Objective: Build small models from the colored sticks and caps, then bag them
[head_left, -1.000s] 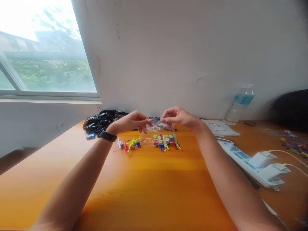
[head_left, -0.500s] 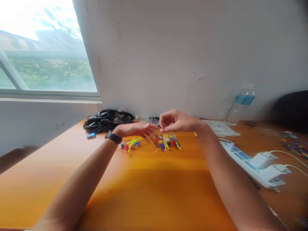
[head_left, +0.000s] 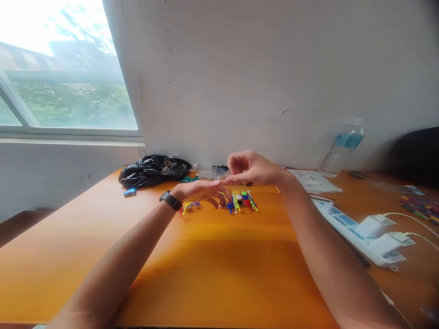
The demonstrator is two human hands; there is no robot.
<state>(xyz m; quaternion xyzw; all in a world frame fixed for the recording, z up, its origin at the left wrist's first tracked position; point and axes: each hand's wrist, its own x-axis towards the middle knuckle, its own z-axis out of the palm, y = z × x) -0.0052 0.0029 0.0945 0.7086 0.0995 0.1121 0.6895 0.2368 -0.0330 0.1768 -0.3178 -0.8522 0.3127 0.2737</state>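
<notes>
My left hand point(head_left: 200, 191), with a black band at the wrist, reaches in over the table with fingers apart, pointing right and partly smeared by motion. Its thumb side almost meets my right hand point(head_left: 252, 167); I cannot tell whether they touch. The right thumb and index finger are drawn together in a pinch, and whatever is between them is too small to make out. Below the hands lie small coloured plastic pieces point(head_left: 253, 203), in yellow, blue, red and white. More coloured pieces point(head_left: 187, 208) lie under the left hand, largely hidden by it.
A black plastic bag point(head_left: 151, 171) lies at the back left, with a small blue packet point(head_left: 130, 192) in front. On the right are a white power strip point(head_left: 350, 230) with plugged-in chargers, a clear bottle point(head_left: 338, 155) and several coloured pieces point(head_left: 420, 209).
My left hand has moved right, closer to the right hand, uncovering a teal item behind it. The thin yellowish strand seen between the hands no longer shows clearly. The right hand stays pinched.
</notes>
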